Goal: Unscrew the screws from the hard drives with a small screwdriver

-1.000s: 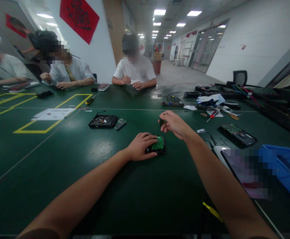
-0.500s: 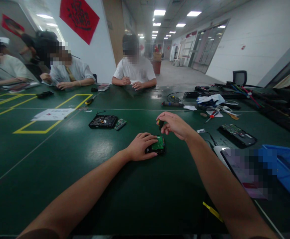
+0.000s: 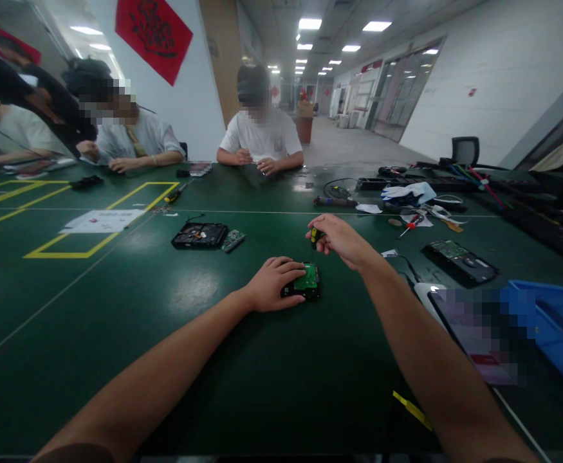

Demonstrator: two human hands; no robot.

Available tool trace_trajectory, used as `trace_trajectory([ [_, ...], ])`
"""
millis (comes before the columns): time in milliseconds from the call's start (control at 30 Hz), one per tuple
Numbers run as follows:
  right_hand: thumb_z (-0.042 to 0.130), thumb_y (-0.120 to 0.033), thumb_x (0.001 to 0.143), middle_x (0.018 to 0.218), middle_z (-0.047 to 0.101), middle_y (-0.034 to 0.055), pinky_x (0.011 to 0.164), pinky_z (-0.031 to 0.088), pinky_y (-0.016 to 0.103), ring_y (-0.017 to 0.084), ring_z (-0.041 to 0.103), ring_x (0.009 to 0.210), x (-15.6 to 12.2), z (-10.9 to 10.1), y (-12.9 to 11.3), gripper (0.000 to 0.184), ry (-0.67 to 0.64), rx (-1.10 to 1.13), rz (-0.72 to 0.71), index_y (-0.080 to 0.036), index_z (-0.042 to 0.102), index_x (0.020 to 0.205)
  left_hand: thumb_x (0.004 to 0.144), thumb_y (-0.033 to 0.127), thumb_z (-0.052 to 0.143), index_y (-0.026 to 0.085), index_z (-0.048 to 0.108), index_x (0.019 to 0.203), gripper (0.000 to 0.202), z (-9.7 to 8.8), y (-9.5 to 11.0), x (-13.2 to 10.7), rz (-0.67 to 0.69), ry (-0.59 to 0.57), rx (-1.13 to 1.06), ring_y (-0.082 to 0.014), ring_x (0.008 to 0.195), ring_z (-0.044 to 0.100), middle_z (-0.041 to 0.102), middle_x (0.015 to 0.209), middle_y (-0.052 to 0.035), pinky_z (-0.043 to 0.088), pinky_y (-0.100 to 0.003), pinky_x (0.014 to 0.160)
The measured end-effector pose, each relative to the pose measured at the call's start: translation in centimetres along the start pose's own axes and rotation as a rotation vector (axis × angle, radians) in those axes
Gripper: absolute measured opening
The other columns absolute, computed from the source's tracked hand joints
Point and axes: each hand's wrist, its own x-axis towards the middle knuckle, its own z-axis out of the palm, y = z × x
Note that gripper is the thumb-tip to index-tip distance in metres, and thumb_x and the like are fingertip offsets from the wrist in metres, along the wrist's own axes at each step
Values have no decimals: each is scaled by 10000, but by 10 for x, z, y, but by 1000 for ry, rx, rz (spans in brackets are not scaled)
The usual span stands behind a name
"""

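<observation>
A hard drive (image 3: 311, 278) with a green circuit board lies on the table in front of me. My left hand (image 3: 277, 283) holds it down from the left, fingers across its top and thumb along the near edge, covering much of it. Above the drive's far edge, my right hand (image 3: 335, 238) grips a screwdriver (image 3: 315, 236) with a black and yellow handle. Its thin shaft points down to the drive's far right corner; whether the tip sits in a screw is too small to tell.
Left of centre lie an opened drive (image 3: 200, 235) and a loose circuit board (image 3: 233, 240). Another hard drive (image 3: 461, 262), a blue tray (image 3: 558, 328), a red screwdriver (image 3: 412, 222) and gloves (image 3: 409, 193) are on the right. A person (image 3: 260, 138) sits opposite; others sit left.
My right hand has turned the screwdriver handle slightly, and more of its yellow and its shaft now show. My left hand and the hard drive have stayed put.
</observation>
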Motion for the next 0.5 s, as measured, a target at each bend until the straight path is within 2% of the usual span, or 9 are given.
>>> trace_trajectory([
  [167,514,-276,987,878,678,51,459,427,247,123,602,531,2,3,2,55,58,20,21,-222,502,987,913,642,631,259,548,1471,682,2,-1,0,-5,3,-2,-365,1372,480,575,1503,-88,358,-565,1144],
  [267,534,-276,982,879,674,46,475,449,261,134,623,537,0,4,1,66,33,40,34,-230,489,994,915,642,630,263,541,1477,683,2,-1,0,-3,4,1,-364,1376,478,571,1507,-86,357,-568,1145],
  [500,540,-267,958,942,685,68,489,432,258,128,616,586,-1,-2,-2,107,-18,2,-15,-205,625,974,919,645,624,263,541,1474,679,1,-2,-1,2,4,6,-367,1374,480,565,1511,-87,357,-575,1144],
])
